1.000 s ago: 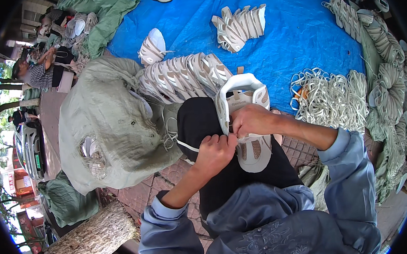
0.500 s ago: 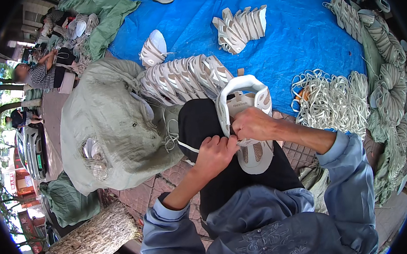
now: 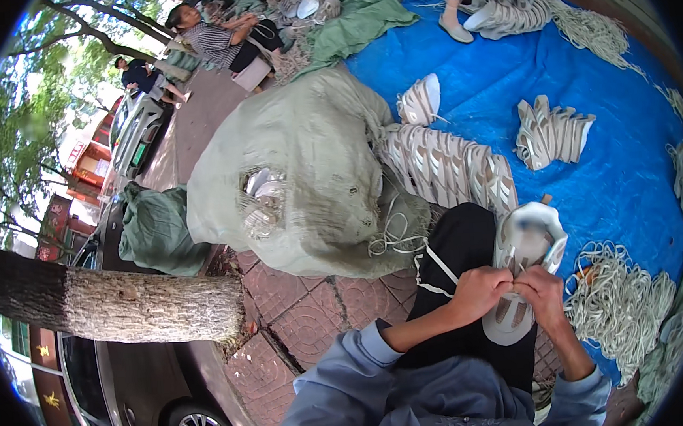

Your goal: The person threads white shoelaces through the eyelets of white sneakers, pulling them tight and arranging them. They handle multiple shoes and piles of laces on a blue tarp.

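Fingers [image 3: 498,280] of the 2 hands, curled and closed in a pinch, meet over the front of the shoe [image 3: 509,321]; whether a lace or the shoe's edge lies between the tips, I cannot tell from my remote station. The left hand [image 3: 480,293] comes in from the left, the right hand [image 3: 547,294] from the lower right. Position of the shoe: against the black trousers [image 3: 463,232], collar pointing away from the wearer, toe toward the lap. Beyond the knee I see a row of uppers [image 3: 449,166], near a pale sack [image 3: 298,160] at left. On the blue sheet [image 3: 479,85]: 1 shorter stack [image 3: 551,133] and, right of the shoe, a heap of white laces [image 3: 625,304]. Upper left: a seated person [image 3: 215,46] in stripes.
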`<action>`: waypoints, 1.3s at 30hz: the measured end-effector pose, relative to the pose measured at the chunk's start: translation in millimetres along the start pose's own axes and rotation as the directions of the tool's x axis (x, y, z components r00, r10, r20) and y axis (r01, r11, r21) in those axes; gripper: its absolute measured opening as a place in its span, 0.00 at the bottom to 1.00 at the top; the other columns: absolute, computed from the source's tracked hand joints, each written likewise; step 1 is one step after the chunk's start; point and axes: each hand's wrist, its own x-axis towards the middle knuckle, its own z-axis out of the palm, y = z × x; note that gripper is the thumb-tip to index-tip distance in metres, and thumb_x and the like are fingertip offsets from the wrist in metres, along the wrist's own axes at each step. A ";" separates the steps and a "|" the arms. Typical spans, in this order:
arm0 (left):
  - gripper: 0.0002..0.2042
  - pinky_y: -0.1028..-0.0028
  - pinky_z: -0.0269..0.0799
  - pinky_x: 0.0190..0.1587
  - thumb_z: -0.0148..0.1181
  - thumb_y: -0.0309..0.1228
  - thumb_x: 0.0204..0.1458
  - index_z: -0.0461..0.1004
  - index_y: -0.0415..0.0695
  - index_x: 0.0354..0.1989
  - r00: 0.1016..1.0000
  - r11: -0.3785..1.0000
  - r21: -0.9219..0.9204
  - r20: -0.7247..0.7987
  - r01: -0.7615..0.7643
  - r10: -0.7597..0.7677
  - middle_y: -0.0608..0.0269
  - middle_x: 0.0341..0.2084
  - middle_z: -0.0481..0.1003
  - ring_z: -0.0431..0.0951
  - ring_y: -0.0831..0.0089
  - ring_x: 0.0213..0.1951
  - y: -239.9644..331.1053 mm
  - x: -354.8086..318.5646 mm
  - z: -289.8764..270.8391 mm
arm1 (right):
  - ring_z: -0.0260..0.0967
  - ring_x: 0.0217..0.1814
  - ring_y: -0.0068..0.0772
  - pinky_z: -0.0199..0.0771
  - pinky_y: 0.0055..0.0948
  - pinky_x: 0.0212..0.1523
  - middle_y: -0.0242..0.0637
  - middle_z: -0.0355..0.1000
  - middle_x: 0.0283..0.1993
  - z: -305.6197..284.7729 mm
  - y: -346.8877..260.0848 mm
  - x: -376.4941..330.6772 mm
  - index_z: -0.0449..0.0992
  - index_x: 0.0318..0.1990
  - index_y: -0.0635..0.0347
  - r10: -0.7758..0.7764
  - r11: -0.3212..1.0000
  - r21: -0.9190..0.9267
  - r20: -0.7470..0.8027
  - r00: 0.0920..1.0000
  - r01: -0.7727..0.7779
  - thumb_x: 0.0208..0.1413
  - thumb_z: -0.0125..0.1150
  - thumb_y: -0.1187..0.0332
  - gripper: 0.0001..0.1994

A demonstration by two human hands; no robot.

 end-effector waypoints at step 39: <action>0.06 0.74 0.65 0.16 0.49 0.26 0.48 0.70 0.35 0.27 0.829 0.976 0.136 0.516 0.170 -0.216 0.57 0.13 0.70 0.70 0.73 0.11 32.4 39.0 19.5 | 0.67 0.25 0.37 0.67 0.32 0.25 0.35 0.66 0.21 -15.0 24.8 -52.5 0.71 0.20 0.59 0.159 0.985 -0.049 -0.126 0.979 -0.166 0.36 0.62 0.69 0.06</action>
